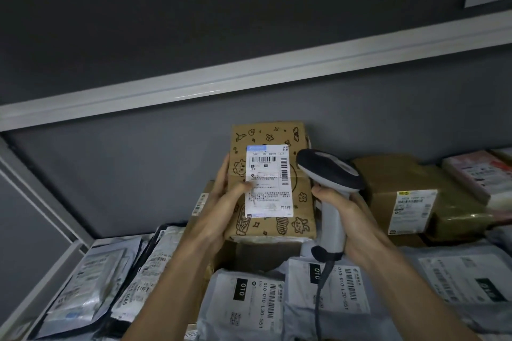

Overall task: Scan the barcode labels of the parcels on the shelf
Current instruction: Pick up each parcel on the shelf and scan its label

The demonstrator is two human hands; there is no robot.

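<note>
A brown cardboard parcel [300, 203] printed with cartoon doodles stands tilted up at the middle of the shelf. Its white barcode label [270, 174] faces me. My left hand [225, 196] grips the parcel's left edge, thumb lying across the label's left side. My right hand [339, 210] holds the grey handle of a barcode scanner [329, 171]. The scanner's dark head sits just right of the label, close to the parcel's right edge. Its cable hangs down between my forearms.
Grey mailer bags with "010" labels [249, 302] lie in front. More mailers [91, 285] are stacked at the left by the shelf frame [41, 202]. Brown boxes [410, 196] stand at the right. Another shelf board [249, 77] runs overhead.
</note>
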